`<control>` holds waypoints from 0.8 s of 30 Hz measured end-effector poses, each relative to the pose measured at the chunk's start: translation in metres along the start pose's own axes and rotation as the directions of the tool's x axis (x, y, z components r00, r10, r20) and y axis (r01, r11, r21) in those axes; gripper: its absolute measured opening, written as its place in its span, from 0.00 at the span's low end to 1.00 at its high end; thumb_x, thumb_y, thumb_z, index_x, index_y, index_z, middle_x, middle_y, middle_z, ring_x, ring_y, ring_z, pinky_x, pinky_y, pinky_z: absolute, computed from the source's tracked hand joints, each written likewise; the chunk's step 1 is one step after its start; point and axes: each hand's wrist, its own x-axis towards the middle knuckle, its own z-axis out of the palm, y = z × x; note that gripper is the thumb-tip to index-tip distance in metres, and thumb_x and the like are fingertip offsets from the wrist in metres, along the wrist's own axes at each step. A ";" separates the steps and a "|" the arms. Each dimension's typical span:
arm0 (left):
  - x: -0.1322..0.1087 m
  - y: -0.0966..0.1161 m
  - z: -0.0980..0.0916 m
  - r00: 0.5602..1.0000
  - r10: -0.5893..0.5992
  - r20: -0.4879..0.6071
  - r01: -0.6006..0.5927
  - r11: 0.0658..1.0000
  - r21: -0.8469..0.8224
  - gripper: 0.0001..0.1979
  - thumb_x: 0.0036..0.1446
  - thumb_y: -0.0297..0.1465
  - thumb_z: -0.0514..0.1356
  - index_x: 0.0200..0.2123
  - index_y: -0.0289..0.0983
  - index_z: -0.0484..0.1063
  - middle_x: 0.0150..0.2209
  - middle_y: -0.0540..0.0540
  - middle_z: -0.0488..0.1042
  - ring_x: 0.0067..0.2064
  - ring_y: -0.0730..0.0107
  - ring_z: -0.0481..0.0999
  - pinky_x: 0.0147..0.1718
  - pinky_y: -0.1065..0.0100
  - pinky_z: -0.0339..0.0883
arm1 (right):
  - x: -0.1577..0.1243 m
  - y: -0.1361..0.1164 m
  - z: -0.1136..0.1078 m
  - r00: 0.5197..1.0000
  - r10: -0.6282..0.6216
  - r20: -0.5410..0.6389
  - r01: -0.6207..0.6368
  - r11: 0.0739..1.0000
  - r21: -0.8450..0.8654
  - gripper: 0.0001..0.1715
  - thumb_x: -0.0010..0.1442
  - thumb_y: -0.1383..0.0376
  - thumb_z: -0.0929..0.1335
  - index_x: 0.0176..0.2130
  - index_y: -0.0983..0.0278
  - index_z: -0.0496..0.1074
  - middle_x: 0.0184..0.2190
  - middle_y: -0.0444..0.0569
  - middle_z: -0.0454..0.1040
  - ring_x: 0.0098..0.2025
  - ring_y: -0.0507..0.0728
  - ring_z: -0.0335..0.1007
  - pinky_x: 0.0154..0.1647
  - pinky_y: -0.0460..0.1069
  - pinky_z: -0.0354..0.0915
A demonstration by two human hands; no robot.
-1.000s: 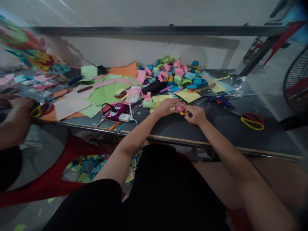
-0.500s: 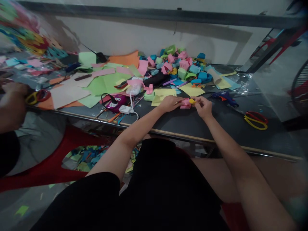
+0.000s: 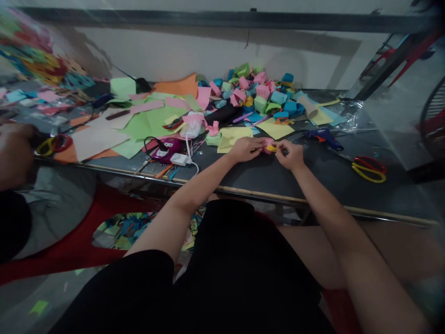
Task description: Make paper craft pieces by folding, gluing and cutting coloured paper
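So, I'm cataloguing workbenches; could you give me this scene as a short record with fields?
left hand: fingers against pink paper piece
right hand: fingertips at yellow paper piece
behind hands: heap of folded paper
right side: blue glue gun, red-and-yellow scissors
left side: purple power socket
far left: another person's hand

We list: one purple power socket point(image 3: 171, 149), white adapter point(image 3: 180, 159) just beside it; one pair of scissors point(image 3: 370, 169), loops red and yellow, at the right of the table point(image 3: 333, 185); crumpled clear plastic point(image 3: 355, 116), far right corner; one dark rail point(image 3: 222, 18) across a pale wall point(image 3: 156, 55); one fan point(image 3: 436, 111), partly in our view; one red chair point(image 3: 52, 253), lower left, paper scraps point(image 3: 128, 232) seen through its opening.
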 end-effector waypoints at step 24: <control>0.017 -0.013 0.008 0.997 -0.063 0.052 0.074 0.964 -0.256 0.28 0.58 0.56 0.64 0.44 0.37 0.78 0.54 0.34 0.78 0.57 0.52 0.78 0.60 0.49 0.71 | 0.003 0.009 -0.008 0.935 0.147 -0.322 -0.198 0.971 -0.131 0.11 0.59 0.58 0.65 0.34 0.59 0.77 0.29 0.49 0.81 0.30 0.59 0.78 0.36 0.53 0.73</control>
